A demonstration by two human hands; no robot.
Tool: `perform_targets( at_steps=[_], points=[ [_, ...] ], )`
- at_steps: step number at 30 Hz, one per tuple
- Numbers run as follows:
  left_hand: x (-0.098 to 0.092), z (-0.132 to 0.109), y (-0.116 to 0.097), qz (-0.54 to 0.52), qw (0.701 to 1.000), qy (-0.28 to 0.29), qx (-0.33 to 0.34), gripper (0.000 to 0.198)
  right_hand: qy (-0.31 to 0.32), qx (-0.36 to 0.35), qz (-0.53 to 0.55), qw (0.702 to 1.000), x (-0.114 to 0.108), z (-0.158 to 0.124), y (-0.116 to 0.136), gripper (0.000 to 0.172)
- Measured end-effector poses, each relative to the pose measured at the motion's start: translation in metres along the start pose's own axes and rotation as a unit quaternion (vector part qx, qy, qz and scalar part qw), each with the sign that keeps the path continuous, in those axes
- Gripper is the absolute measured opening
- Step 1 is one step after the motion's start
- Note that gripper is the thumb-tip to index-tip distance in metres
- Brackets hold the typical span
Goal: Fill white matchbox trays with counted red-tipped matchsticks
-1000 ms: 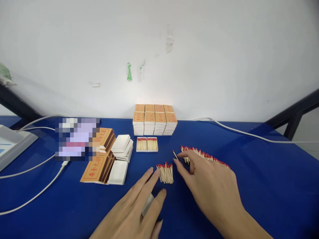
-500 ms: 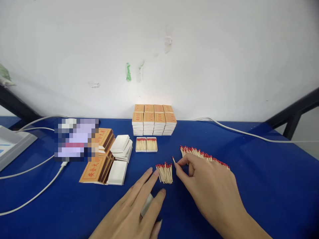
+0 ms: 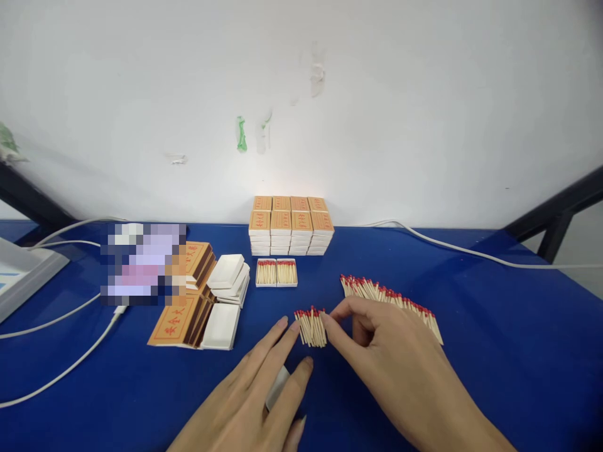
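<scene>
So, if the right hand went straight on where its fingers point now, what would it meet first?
Probably the small pile of matches, just left of the right hand; whether they already touch is unclear.

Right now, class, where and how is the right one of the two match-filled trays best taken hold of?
Probably pinch the right filled tray by its near and far walls, coming from the near side, away from the stacked boxes behind. Its left wall sits close against the other filled tray, and the matches lie uncovered, so keep it level.
</scene>
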State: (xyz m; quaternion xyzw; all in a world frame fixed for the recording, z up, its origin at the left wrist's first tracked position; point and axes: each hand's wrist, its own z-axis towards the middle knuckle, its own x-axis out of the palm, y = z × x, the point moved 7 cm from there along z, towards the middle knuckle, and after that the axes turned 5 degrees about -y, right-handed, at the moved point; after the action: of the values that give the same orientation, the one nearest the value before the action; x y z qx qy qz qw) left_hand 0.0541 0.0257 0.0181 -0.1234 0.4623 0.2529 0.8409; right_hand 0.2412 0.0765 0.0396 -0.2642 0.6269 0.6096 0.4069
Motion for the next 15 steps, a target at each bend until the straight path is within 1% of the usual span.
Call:
perform_targets(
  at_steps=[3,7,12,15],
  points=[
    [0.000,0.001,0.001,0.001,1.000,0.000,0.002,0.045,-0.010,-0.021,0.027,0.999,0.001,0.001,0.001,0.024],
    [-0.001,0.000,0.001,-0.002,1.000,-0.009,0.004,0.045,0.016,-0.040,0.042,0.998,0.008,0.000,0.002,0.035],
    [-0.003,0.000,0.001,-0.004,1.000,-0.002,-0.005,0.045,0.051,-0.048,0.073,0.995,0.012,-0.003,0.006,0.038],
    [-0.003,0.000,0.000,-0.001,1.000,0.001,-0.004,0.045,0.042,-0.047,0.087,0.994,0.007,-0.002,0.005,0.039]
  ],
)
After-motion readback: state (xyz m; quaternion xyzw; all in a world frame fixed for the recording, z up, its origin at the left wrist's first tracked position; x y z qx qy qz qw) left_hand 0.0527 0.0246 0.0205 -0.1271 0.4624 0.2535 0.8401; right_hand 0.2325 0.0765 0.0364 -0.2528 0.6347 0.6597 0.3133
